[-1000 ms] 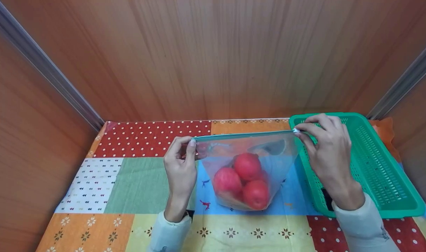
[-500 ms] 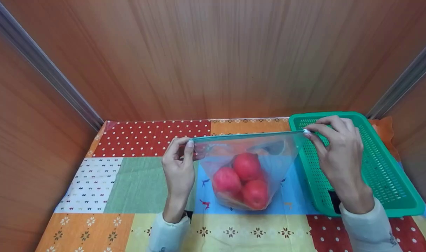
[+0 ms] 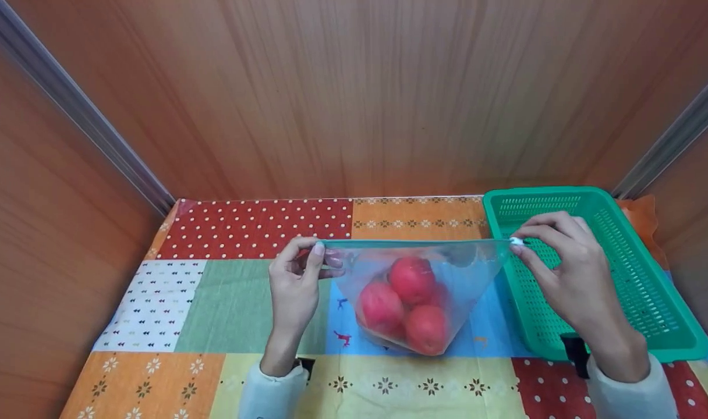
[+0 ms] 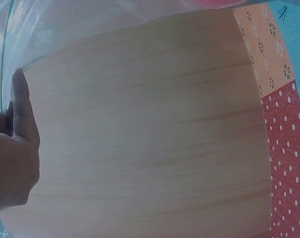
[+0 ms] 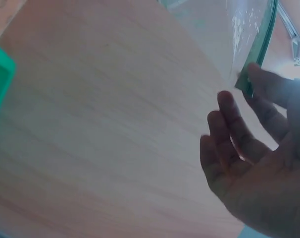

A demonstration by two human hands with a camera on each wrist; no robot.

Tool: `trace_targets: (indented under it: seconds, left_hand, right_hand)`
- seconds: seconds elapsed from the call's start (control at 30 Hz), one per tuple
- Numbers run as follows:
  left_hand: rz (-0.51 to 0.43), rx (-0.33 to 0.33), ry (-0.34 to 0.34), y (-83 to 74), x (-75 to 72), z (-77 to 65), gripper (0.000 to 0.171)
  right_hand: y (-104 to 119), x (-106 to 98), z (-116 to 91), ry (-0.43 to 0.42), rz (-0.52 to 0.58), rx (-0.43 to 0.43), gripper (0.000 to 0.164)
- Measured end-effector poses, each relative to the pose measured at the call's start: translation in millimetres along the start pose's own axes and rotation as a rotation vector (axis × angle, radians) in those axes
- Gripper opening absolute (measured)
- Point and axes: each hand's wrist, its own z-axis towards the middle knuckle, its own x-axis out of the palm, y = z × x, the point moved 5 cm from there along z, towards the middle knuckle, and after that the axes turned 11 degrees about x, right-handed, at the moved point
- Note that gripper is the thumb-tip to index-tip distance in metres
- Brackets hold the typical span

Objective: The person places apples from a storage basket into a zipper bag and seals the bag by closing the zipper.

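A clear zip bag [image 3: 467, 273] hangs between my hands in the head view, its green zip strip [image 3: 412, 242] stretched nearly level along the top. Several round red fruits, apples by their look, sit bunched at its bottom, the front one [image 3: 427, 330] nearest me. My left hand [image 3: 296, 288] pinches the strip's left end between thumb and fingers. At the right end, my right hand [image 3: 581, 276] pinches the small white slider [image 3: 516, 241] with thumb and forefinger. In the right wrist view the other fingers [image 5: 222, 134] of that hand stay off the bag.
A green perforated plastic basket [image 3: 622, 233] stands at the right, partly behind my right hand. An orange piece [image 3: 643, 224] shows beyond its far side. Patchwork cloth [image 3: 237, 302] covers the table, with wood-grain panels [image 3: 354, 105] at the back and sides.
My right hand has moved right with the white slider to the bag's corner, then come down a little. The left hand has lowered slightly, and the top strip now lies more level.
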Motion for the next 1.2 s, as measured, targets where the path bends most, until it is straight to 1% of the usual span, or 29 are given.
trace_targets:
  seconds: [0.13, 0.23, 0.3, 0.43, 0.57, 0.7, 0.77, 0.87, 0.97, 1.07, 1.13, 1.17, 1.2]
  left_hand:
    - [-0.078, -0.011, 0.072, 16.8, -4.0, -7.0, 0.012]
    - [-0.163, -0.003, 0.140, 21.7, -5.5, -11.4, 0.010]
    - [-0.249, 0.003, 0.193, 23.2, -6.2, -14.3, 0.008]
    - [-0.429, 0.016, 0.305, 24.9, -7.4, -21.2, 0.010]
    - [-0.596, 0.010, 0.428, 28.0, -7.9, -28.2, 0.016]
    - [-0.732, -0.018, 0.548, 33.8, -8.1, -35.8, 0.017]
    - [-0.770, -0.030, 0.591, 36.7, -8.9, -39.8, 0.017]
    - [-0.831, -0.062, 0.648, 40.8, -10.3, -46.1, 0.016]
    - [-0.856, -0.073, 0.717, 43.7, -11.3, -51.9, 0.015]
    - [-0.873, -0.079, 0.794, 46.2, -12.0, -57.0, 0.016]
    - [-0.884, -0.077, 0.838, 48.0, -12.5, -59.8, 0.017]
    - [-0.889, -0.074, 0.855, 49.2, -12.8, -61.0, 0.019]
    - [-0.897, -0.070, 0.868, 50.5, -13.1, -62.2, 0.020]
  right_hand:
    - [-5.8, 0.0, -6.8, 0.038, 0.047, -0.027, 0.029]
    - [-9.0, -0.1, -12.5, 0.071, 0.080, -0.061, 0.030]
    - [-10.8, -1.3, -16.7, 0.104, 0.114, -0.089, 0.032]
    - [-14.0, -2.8, -26.3, 0.213, 0.173, -0.122, 0.037]
    - [-15.5, 0.2, -36.6, 0.333, 0.243, -0.165, 0.038]
    - [-16.6, 6.9, -48.5, 0.464, 0.336, -0.215, 0.038]
    - [-17.8, 10.5, -54.7, 0.541, 0.374, -0.210, 0.037]
    - [-19.2, 16.1, -64.4, 0.682, 0.450, -0.194, 0.034]
    - [-20.7, 21.0, -74.4, 0.841, 0.526, -0.171, 0.032]
    - [-22.9, 26.0, -82.6, 0.974, 0.616, -0.186, 0.032]
    - [-25.2, 30.4, -85.4, 1.033, 0.700, -0.206, 0.031]
    - [-27.2, 32.9, -85.5, 1.045, 0.729, -0.207, 0.031]
    - [-29.7, 36.0, -84.8, 1.039, 0.741, -0.199, 0.031]
